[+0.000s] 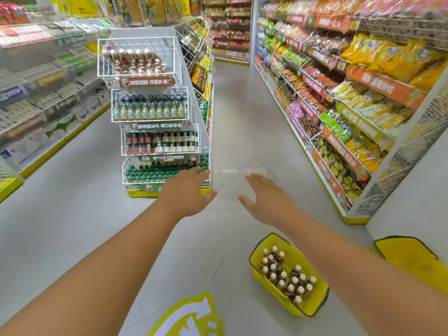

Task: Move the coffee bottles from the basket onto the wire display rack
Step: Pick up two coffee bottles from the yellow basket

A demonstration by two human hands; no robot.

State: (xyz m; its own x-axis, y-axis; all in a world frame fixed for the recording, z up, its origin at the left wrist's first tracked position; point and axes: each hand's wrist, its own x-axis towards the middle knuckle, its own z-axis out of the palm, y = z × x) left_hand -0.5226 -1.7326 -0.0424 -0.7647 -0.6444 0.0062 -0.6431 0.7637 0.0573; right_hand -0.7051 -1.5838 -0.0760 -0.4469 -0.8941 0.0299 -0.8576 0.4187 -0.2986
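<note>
A yellow basket stands on the floor at the lower right, holding several brown coffee bottles with pale caps. The white wire display rack rises ahead at centre left with four tiers; its top tier holds several similar brown bottles. My left hand is stretched forward, fingers straight, in front of the rack's lowest tier, holding nothing. My right hand is also stretched out and empty, fingers spread, above the floor and beyond the basket.
Snack shelves line the right side of the aisle. More shelving runs along the left. A second yellow basket sits at the far right. A yellow floor sticker lies near my feet. Grey floor runs between the shelves.
</note>
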